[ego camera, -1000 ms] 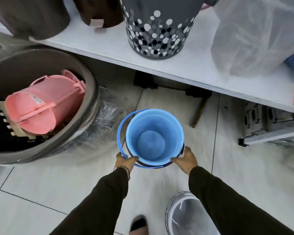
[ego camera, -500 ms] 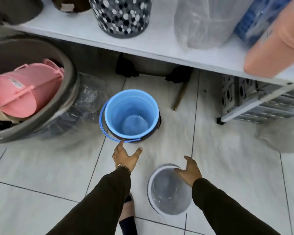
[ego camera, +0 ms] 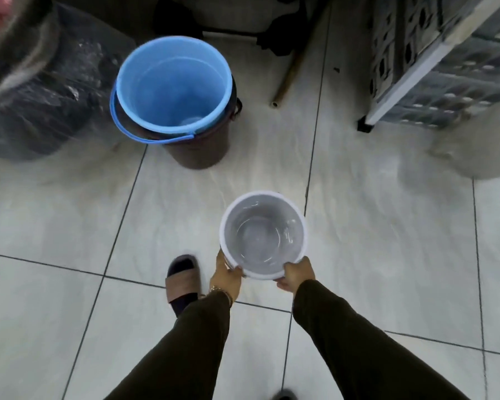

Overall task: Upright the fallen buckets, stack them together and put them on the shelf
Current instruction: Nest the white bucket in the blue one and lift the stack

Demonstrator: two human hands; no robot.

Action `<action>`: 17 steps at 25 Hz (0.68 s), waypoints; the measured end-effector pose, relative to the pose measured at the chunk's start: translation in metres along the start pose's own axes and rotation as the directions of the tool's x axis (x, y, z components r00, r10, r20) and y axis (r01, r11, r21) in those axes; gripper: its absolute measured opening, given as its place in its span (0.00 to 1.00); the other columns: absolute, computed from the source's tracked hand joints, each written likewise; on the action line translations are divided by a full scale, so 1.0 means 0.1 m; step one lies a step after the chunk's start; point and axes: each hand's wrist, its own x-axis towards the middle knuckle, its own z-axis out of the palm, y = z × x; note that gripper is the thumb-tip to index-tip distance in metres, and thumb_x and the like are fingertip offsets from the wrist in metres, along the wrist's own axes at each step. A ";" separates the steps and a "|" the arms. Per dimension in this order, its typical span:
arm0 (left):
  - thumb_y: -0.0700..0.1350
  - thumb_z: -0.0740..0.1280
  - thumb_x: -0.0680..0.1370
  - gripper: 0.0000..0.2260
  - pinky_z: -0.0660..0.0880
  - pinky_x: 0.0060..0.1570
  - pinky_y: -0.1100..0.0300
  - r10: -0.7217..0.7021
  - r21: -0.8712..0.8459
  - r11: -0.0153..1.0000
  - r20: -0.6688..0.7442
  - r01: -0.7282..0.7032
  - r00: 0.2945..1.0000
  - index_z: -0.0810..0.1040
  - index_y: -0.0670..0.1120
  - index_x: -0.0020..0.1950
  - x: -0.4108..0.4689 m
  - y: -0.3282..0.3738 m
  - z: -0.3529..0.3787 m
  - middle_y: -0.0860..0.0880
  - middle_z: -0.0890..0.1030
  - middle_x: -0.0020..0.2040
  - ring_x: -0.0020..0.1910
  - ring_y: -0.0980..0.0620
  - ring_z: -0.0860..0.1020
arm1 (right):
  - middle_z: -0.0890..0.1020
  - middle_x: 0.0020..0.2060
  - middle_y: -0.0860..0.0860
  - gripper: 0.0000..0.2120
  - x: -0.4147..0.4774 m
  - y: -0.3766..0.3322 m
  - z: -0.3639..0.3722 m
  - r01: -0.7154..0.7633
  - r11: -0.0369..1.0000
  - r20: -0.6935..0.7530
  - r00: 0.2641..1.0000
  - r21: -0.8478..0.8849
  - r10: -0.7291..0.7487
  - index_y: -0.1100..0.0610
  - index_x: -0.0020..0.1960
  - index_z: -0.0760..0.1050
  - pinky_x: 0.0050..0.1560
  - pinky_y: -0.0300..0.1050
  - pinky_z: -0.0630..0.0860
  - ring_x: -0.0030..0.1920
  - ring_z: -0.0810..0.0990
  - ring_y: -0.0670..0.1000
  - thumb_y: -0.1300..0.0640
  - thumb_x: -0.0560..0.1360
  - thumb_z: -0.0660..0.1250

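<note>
Hands: left (ego camera: 225, 280) and right (ego camera: 296, 275) now clamp white bucket (ego camera: 262, 232) | blue bucket (ego camera: 172, 83) released

This looks like a housewares shop or its stockroom, seen from above. The floor (ego camera: 387, 226) is pale, marbled tile with dark grout lines. Plastic goods stand directly on it: a blue bucket (ego camera: 171, 85) nested upright inside a dark brown bucket (ego camera: 197, 151), and beside them a large dark item wrapped in clear plastic film (ego camera: 41, 111). At upper right, stacked grey perforated plastic crates (ego camera: 445, 67) lie tilted. A wooden pole (ego camera: 289, 73) rests on the tiles. A sandalled foot (ego camera: 182, 281) stands below.
</note>
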 end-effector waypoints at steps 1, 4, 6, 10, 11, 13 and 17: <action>0.46 0.63 0.80 0.27 0.73 0.64 0.40 0.005 -0.112 0.994 0.004 -0.004 1.000 0.57 0.60 0.76 -0.04 0.05 0.05 0.37 0.78 0.65 0.64 0.31 0.75 | 0.78 0.54 0.61 0.17 -0.08 -0.09 -0.02 0.047 0.999 -0.063 0.997 -0.001 -0.047 0.61 0.64 0.68 0.31 0.44 0.77 0.50 0.84 0.66 0.63 0.76 0.62; 0.46 0.64 0.81 0.29 0.73 0.63 0.46 0.076 -0.434 0.898 0.005 -0.066 0.997 0.54 0.57 0.78 -0.37 0.46 0.12 0.44 0.74 0.67 0.62 0.42 0.76 | 0.78 0.52 0.58 0.14 -0.43 -0.44 -0.17 0.233 0.972 -0.189 0.957 0.037 -0.222 0.60 0.63 0.68 0.35 0.44 0.79 0.50 0.83 0.65 0.61 0.78 0.59; 0.46 0.69 0.78 0.34 0.76 0.63 0.46 0.110 -0.607 0.788 -0.022 -0.101 0.994 0.55 0.51 0.79 -0.60 0.85 0.08 0.42 0.74 0.67 0.60 0.43 0.78 | 0.79 0.51 0.58 0.12 -0.72 -0.77 -0.30 0.353 0.932 -0.239 0.915 0.082 -0.326 0.60 0.60 0.70 0.39 0.48 0.80 0.48 0.82 0.62 0.60 0.78 0.59; 0.43 0.74 0.75 0.21 0.84 0.44 0.54 0.261 -0.677 0.688 -0.109 -0.263 0.959 0.76 0.38 0.64 -1.06 1.74 -0.28 0.40 0.80 0.54 0.45 0.49 0.81 | 0.76 0.40 0.52 0.08 -1.46 -1.64 -0.45 0.586 0.808 -0.254 0.793 0.063 -0.555 0.62 0.56 0.71 0.34 0.46 0.79 0.39 0.77 0.54 0.60 0.79 0.60; 0.42 0.74 0.75 0.19 0.84 0.41 0.53 0.296 -0.681 0.657 -0.162 -0.324 0.941 0.77 0.38 0.63 -1.18 1.96 -0.42 0.41 0.80 0.53 0.44 0.49 0.82 | 0.76 0.40 0.52 0.07 -1.65 -1.87 -0.44 0.630 0.775 -0.237 0.761 0.048 -0.604 0.63 0.54 0.70 0.34 0.46 0.79 0.38 0.76 0.53 0.60 0.78 0.60; 0.42 0.73 0.75 0.16 0.84 0.43 0.49 0.329 -0.672 0.608 -0.270 -0.422 0.905 0.78 0.41 0.62 -1.39 2.38 -0.75 0.42 0.83 0.53 0.46 0.47 0.83 | 0.75 0.39 0.53 0.06 -1.96 -2.31 -0.34 0.696 0.718 -0.204 0.705 0.016 -0.679 0.62 0.53 0.71 0.34 0.48 0.80 0.36 0.75 0.52 0.60 0.78 0.60; 0.47 0.75 0.73 0.17 0.84 0.45 0.51 0.360 -0.543 0.633 -0.424 -0.551 0.831 0.80 0.45 0.60 -1.40 2.83 -1.48 0.44 0.84 0.53 0.50 0.46 0.83 | 0.77 0.40 0.51 0.03 -2.23 -2.90 0.06 0.760 0.650 -0.096 0.646 -0.013 -0.757 0.55 0.52 0.72 0.32 0.43 0.83 0.38 0.80 0.51 0.60 0.79 0.61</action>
